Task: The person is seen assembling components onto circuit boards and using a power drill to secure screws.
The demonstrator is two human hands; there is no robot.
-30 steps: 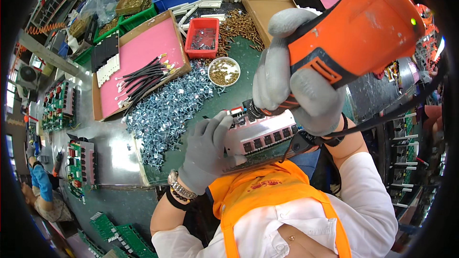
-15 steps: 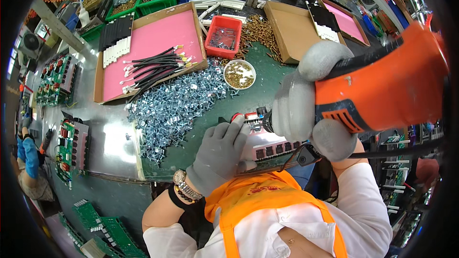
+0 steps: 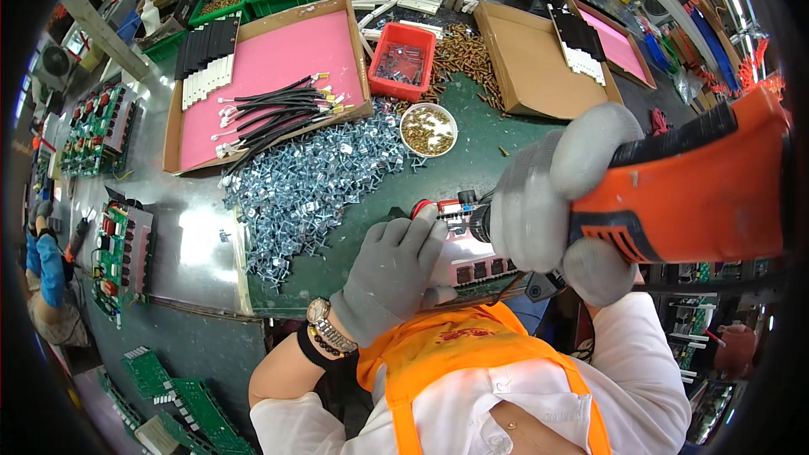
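My right hand [image 3: 556,202], in a grey glove, grips an orange and black power screwdriver [image 3: 691,185] whose tip points down at a circuit board assembly [image 3: 472,265] on the green bench. My left hand [image 3: 392,274], also gloved in grey, presses flat on the left part of that assembly, fingers spread over its top edge. A wristwatch and bead bracelet sit on my left wrist. The screwdriver's bit is hidden behind my right hand.
A heap of small metal brackets [image 3: 312,181] lies left of the board. Behind it stand a small bowl of screws [image 3: 428,128], a red bin [image 3: 403,61], a pink-lined tray with black cables [image 3: 270,93] and a cardboard tray [image 3: 539,59]. Circuit boards [image 3: 122,253] lie at far left.
The view has shifted, so the bench now sits higher and wider in frame. My right hand and the screwdriver have swung lower and to the right. My left hand stays on the board.
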